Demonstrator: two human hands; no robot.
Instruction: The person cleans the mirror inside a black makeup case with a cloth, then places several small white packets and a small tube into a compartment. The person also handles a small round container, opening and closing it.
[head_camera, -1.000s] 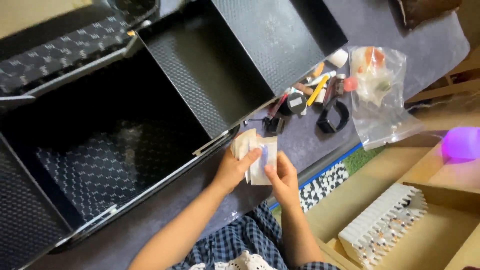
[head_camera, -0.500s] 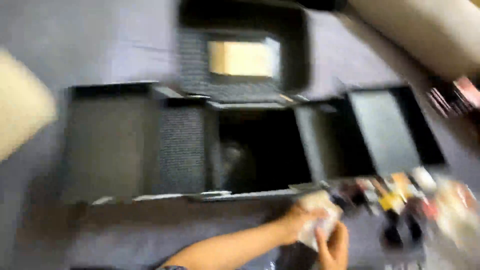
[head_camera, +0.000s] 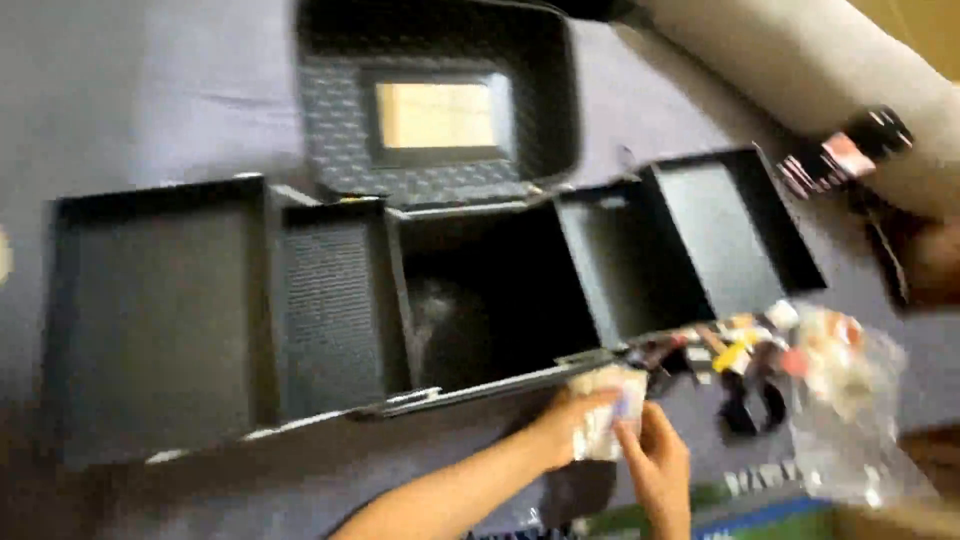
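Near the lower middle of the frame, the left hand (head_camera: 565, 428) and the right hand (head_camera: 655, 465) come together on a small pale packet of thin, crinkled material (head_camera: 603, 418); the fingers of both hands are bent around it, the left one gripping its left edge and the right one pinching its lower right corner, so neither hand is open. The picture is blurred, so I cannot tell if the packet is already opened or still sealed. It looks light, whitish with a little blue and pink, and somewhat creased. It is held just in front of the front edge of a large black case with fold-out trays and a patterned lining (head_camera: 330, 300), which lies fully spread on the grey bench (head_camera: 130, 90). The trays to the left and right and the deep middle compartment seem to hold nothing, so I judge that the filling of the case is hardly begun. At the upper middle, the raised lid carries a rectangular mirror (head_camera: 435, 115). To the right of the hands lies a heap of small colourful items (head_camera: 730, 355), and beside it a clear plastic bag with more small things inside (head_camera: 850, 400), all outside the case.
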